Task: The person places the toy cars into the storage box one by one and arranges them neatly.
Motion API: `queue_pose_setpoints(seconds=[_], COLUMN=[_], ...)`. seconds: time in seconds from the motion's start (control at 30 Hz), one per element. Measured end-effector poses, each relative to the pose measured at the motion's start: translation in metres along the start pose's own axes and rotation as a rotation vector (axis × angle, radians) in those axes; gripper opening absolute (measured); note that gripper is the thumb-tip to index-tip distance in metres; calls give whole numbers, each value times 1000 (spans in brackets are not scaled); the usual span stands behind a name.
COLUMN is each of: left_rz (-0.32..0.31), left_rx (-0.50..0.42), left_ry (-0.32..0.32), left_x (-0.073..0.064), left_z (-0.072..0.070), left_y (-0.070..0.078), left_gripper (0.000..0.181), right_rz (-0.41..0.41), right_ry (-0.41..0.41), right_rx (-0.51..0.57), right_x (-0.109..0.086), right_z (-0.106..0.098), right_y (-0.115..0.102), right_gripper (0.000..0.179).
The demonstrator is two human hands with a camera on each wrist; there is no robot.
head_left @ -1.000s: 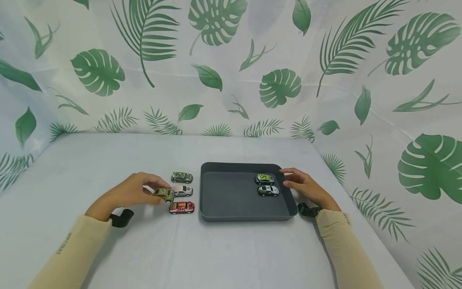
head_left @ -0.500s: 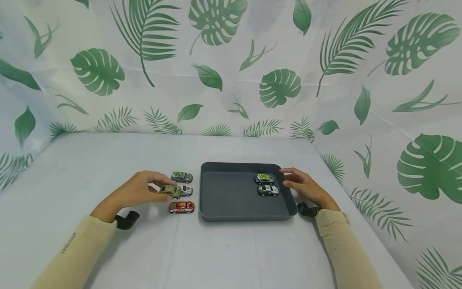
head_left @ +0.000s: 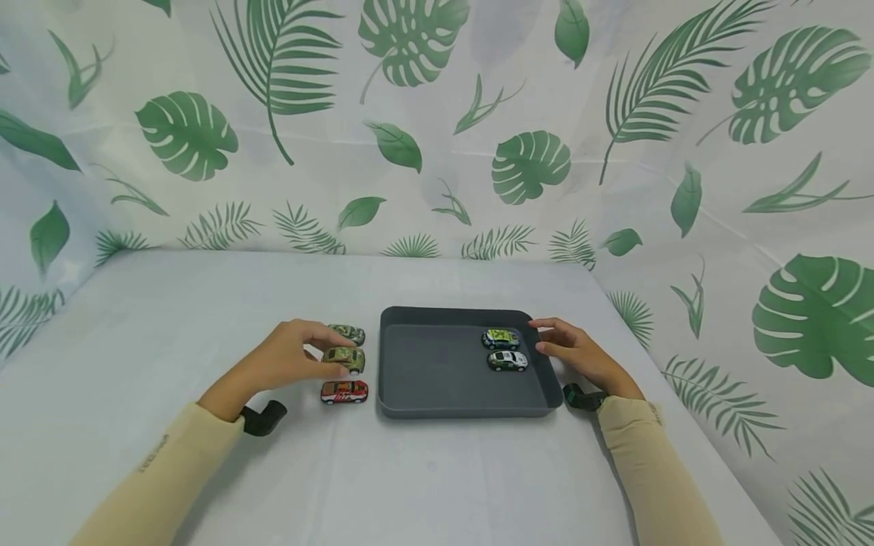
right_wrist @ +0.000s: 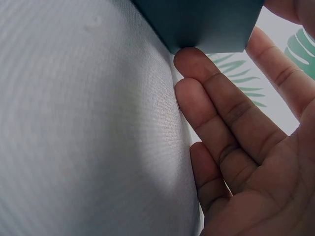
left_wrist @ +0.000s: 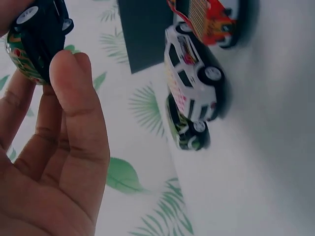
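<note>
My left hand [head_left: 290,353] pinches a green camouflage toy car [head_left: 344,359] between thumb and fingers, raised above the table. In the left wrist view its dark underside and wheels show. Behind it a second camouflage toy car [head_left: 350,333] stands on the cloth; a red toy car [head_left: 344,392] stands in front. A white toy car [left_wrist: 189,73] between them shows in the left wrist view but is hidden in the head view. My right hand [head_left: 580,355] holds the right rim of a dark grey tray [head_left: 437,413], fingers against its outer wall.
Inside the tray, toward its right side, stand a yellow-green and blue toy car [head_left: 501,339] and a white and green toy car [head_left: 507,361]. A white cloth [head_left: 437,485] covers the table. Leaf-printed fabric [head_left: 423,174] hangs behind and to the right.
My left hand has moved to the right with the camouflage car, passing over the white car and now covering it in the head view. The right hand and tray have stayed put.
</note>
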State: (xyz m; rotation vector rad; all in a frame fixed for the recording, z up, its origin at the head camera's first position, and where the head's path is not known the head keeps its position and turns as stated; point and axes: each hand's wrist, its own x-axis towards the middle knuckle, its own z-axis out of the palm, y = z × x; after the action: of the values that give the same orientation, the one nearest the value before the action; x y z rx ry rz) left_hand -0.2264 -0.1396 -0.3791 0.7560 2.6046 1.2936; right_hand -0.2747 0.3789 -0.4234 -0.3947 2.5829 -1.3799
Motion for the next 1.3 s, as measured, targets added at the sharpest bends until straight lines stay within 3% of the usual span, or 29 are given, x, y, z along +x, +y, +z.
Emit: queue_pose_setpoints(seconds=[0.63, 1.3], left_rz=[-36, -23], left_rx=[-52, -54], left_ry=[57, 32], left_x=[13, 28], left_z=[22, 39], left_y=[21, 38], left_gripper=[35, 35], right_rz=[15, -14], right_ry=[3, -2], right_rx=[-10, 6], right_x=[0, -2], right_z=[0, 1], right_y=[3, -5], right_gripper=[54, 53])
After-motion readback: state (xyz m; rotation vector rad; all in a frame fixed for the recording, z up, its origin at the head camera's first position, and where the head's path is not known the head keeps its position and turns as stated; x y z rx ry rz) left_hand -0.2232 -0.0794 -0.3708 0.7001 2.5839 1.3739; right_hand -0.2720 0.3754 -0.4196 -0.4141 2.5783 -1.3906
